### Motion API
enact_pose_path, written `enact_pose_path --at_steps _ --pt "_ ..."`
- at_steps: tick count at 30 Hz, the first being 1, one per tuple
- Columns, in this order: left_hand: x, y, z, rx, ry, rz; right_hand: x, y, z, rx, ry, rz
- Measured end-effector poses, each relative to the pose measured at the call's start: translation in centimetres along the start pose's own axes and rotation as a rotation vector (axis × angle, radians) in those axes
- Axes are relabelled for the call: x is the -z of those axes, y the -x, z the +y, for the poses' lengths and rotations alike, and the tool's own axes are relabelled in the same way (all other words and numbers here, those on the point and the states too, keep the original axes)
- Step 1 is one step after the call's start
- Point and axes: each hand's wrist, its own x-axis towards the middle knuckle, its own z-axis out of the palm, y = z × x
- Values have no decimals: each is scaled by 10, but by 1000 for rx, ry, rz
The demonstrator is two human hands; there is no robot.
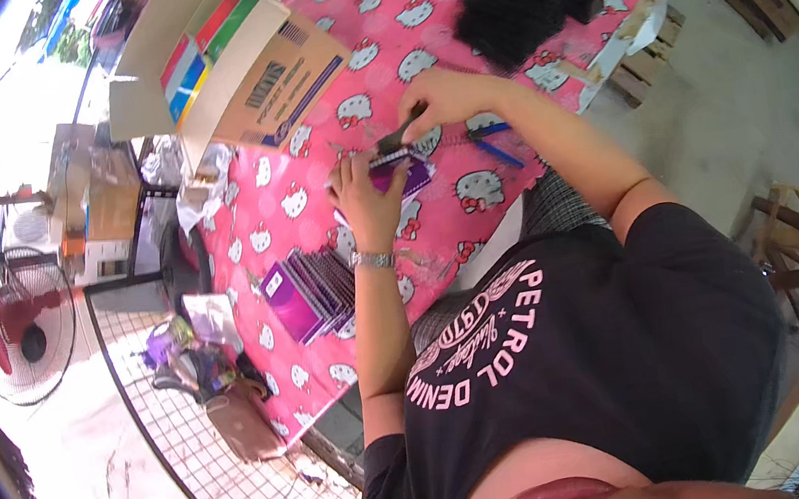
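both hands meet at one purple notebook (400, 174) on the pink table (307, 161): left hand (363, 189) grips its near end, right hand (441, 101) pinches a dark tool (401, 133) at its far spiral edge.

Bench cover (468, 155): hot pink, repeating white cartoon-cat faces with red bows.
Booklet (400, 174): purple, white edge.
Booklet stack (310, 297): purple covers, pale labels.
Box (272, 85): brown card, dark print; contents red, green, blue, yellow.
Bundle (509, 8): black.
Pens (496, 141): blue.
Shirt (615, 352): black, pink lettering.
Fan (22, 334): red.
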Motion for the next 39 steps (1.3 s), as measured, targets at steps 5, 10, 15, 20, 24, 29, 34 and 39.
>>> enact_pose_path --at_steps 5,10,15,20,24,29,34,39 --pt "-5 4 -3 119 46 -32 4 -5 9 -68 -26 -3" --pt "0 5 -2 164 93 -43 -1 -10 17 65 -234 32" --pt "13 8 -28 115 179 -34 -2 -23 13 33 -200 31" --pt "20 5 -43 142 175 -89 -3 -41 9 -97 -132 -49" --pt "17 7 -44 270 337 -141 -6 -46 12 -46 -117 -80" --pt "4 15 -64 334 545 -156 -11 -47 19 65 -406 -107" --pt "6 13 -58 349 688 -99 -14 -51 12 93 -506 -117" --pt "6 12 -58 371 703 -57 -19 -54 11 12 -419 -143"
